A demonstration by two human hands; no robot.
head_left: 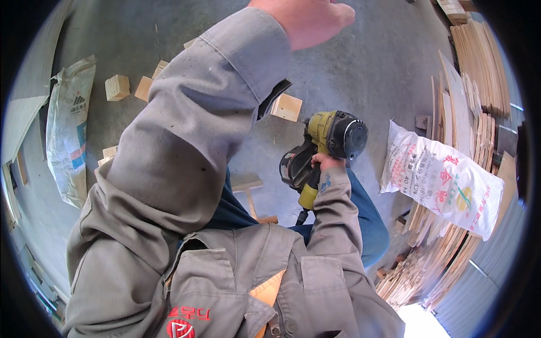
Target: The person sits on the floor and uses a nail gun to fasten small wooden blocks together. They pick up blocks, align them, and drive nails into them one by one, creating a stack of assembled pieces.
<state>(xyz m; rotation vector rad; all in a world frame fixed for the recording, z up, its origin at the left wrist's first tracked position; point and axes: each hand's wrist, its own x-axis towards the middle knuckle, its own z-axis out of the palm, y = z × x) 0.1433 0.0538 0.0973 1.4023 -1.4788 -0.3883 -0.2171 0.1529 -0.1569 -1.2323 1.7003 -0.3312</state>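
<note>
My right hand (328,161) is wrapped round the handle of a yellow and black coil nail gun (332,132), held in front of my right knee. A hose fitting shows at the lower end of its handle. My left arm reaches far forward across the view, and my left hand (307,22) is at the top edge. Its fingers are mostly cut off there, so I cannot see what they hold, if anything. Beside my left sleeve, a pale wooden block (286,107) sits next to a dark piece (274,97) partly hidden by the sleeve.
More wooden blocks (117,88) lie on the grey floor to the left, near a white woven sack (70,132). On the right, another printed white sack (442,177) rests against stacked wooden strips (482,67). A thin wooden piece (248,185) lies by my legs.
</note>
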